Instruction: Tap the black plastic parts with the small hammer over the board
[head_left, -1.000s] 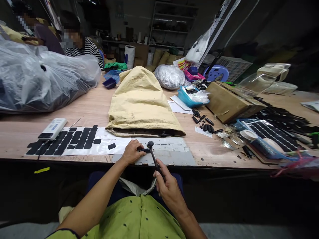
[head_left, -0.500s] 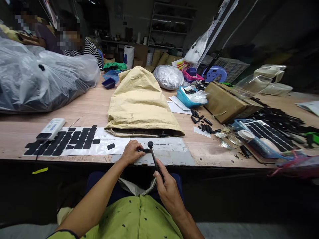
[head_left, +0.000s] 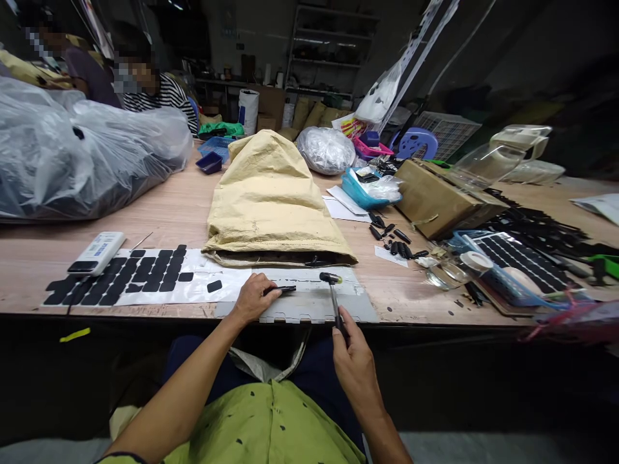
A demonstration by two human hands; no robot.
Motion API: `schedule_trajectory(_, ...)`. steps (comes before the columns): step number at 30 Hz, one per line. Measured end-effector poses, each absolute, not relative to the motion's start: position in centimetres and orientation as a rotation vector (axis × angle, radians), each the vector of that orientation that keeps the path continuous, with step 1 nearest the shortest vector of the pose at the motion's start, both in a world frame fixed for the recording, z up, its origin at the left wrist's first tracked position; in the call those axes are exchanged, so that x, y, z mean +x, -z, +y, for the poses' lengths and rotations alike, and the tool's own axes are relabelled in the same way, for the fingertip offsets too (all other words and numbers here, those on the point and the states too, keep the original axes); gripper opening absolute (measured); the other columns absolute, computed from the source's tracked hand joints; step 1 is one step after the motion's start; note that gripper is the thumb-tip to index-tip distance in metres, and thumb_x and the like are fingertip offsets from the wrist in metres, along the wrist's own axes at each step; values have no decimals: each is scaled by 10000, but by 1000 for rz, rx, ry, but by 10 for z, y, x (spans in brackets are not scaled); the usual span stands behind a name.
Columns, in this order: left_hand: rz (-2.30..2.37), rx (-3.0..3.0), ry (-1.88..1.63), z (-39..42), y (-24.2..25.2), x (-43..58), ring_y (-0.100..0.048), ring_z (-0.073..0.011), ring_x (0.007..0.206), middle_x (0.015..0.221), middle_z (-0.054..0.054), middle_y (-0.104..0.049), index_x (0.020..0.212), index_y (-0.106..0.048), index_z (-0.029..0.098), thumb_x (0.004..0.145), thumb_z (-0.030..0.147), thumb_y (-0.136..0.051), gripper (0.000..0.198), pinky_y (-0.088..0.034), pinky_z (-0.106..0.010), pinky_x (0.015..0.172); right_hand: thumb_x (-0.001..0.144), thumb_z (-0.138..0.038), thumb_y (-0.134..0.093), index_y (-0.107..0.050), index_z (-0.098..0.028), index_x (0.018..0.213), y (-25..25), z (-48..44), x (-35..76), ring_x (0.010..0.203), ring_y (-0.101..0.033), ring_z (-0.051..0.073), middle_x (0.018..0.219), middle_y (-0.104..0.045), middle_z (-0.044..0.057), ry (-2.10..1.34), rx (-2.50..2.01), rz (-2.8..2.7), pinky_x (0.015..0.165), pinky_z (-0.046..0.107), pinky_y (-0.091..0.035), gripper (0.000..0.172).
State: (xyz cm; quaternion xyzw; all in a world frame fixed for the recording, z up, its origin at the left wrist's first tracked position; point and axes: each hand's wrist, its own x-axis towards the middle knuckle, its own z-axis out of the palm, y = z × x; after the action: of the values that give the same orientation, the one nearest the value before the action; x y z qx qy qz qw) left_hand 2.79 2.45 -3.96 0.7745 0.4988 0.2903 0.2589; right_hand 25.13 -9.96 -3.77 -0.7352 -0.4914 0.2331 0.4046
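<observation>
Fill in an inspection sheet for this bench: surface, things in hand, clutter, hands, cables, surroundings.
Surface: wood-toned table; greyish mat at its front edge.
Things in hand: hammer and slim black piece, apart.
Clutter: beige sack behind the mat; black patches on a white sheet, left; loose black parts, right.
Hands: left hand holds the slim black piece; right hand grips the hammer.
Cables: dark cord, apparently hanging over the table edge, near a white device.
Surroundings: striped-sleeved person, back left; shelving behind.
</observation>
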Motion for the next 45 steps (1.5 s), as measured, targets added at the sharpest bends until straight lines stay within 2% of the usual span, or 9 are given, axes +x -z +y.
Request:
schedule_trajectory(6, 1339, 2129, -798, 25, 43, 29, -521, -183, 805, 767, -33, -601, 888, -752, 211, 919, 299, -574, 200, -419, -324, 785, 844, -370, -396, -532, -64, 1394, 53, -96, 277, 1092, -610, 305, 1177, -633, 192, -476, -2093, -1215, 974, 451, -480, 643)
schedule_trajectory(14, 1283, 2154, -815, 24, 39, 27, -511, -188, 820, 790, -34, -605, 858, -715, 198, 937, 307, -533, 226, -413, -331, 791, 853, -358, -437, -542, -163, 1403, 50, -93, 279, 869, -686, 231, 899, -714, 84, -516, -2039, -1264, 734, 318, -549, 593)
schedule_trajectory(17, 1165, 2212, -787, 17, 34, 23, -520, -191, 854, 850, -41, -618, 866, -717, 208, 949, 323, -516, 246, -412, -346, 815, 862, -348, -428, -536, -169, 1410, 48, -93, 277, 921, -694, 233, 947, -729, 89, -511, -2041, -1271, 776, 322, -554, 587)
schedule_trajectory(22, 1002, 2420, -655, -12, 36, 11, -502, -256, 1101, 1169, -58, -607, 920, -740, 260, 916, 339, -587, 172, -363, -440, 976, 878, -345, -387, -515, -129, 1425, 51, -92, 275, 1131, -644, 261, 1209, -684, 148, -481, -2076, -1299, 955, 368, -513, 602)
schedule_trajectory(27, 1043, 2486, -554, -33, 37, 5, -446, -317, 1231, 1328, -63, -550, 947, -729, 281, 798, 282, -723, 149, -339, -498, 1049, 895, -333, -364, -479, -104, 1448, 54, -91, 274, 1173, -625, 278, 1283, -648, 169, -476, -2083, -1307, 997, 403, -493, 610)
schedule_trajectory(34, 1300, 2206, -816, 6, 16, 54, -595, -210, 882, 910, -54, -662, 958, -682, 209, 859, 320, -639, 154, -477, -351, 808, 914, -319, -365, -473, -111, 1451, 60, -93, 274, 1104, -655, 281, 1247, -664, 170, -437, -2068, -1340, 936, 405, -522, 586)
schedule_trajectory(38, 1498, 2108, -720, 47, 0, 110, -627, -197, 818, 936, -46, -675, 1016, -690, 201, 845, 407, -651, 271, -477, -307, 699, 921, -311, -345, -481, -98, 1441, 61, -93, 273, 1098, -652, 266, 1228, -667, 170, -424, -2051, -1347, 928, 376, -521, 578)
schedule_trajectory(42, 1666, 2152, -586, 83, -10, 156, -639, -271, 941, 1012, -101, -689, 981, -701, 172, 854, 489, -612, 352, -485, -352, 735, 926, -296, -347, -484, -113, 1441, 61, -94, 273, 1089, -654, 245, 1178, -681, 158, -418, -2038, -1352, 936, 351, -516, 564)
schedule_trajectory(45, 1812, 2163, -515, 100, -9, 172, -640, -294, 963, 1009, -122, -696, 913, -710, 160, 855, 427, -614, 289, -479, -369, 746, 924, -277, -353, -491, -120, 1437, 60, -95, 273, 1092, -652, 238, 1192, -675, 157, -415, -2025, -1350, 939, 336, -515, 554)
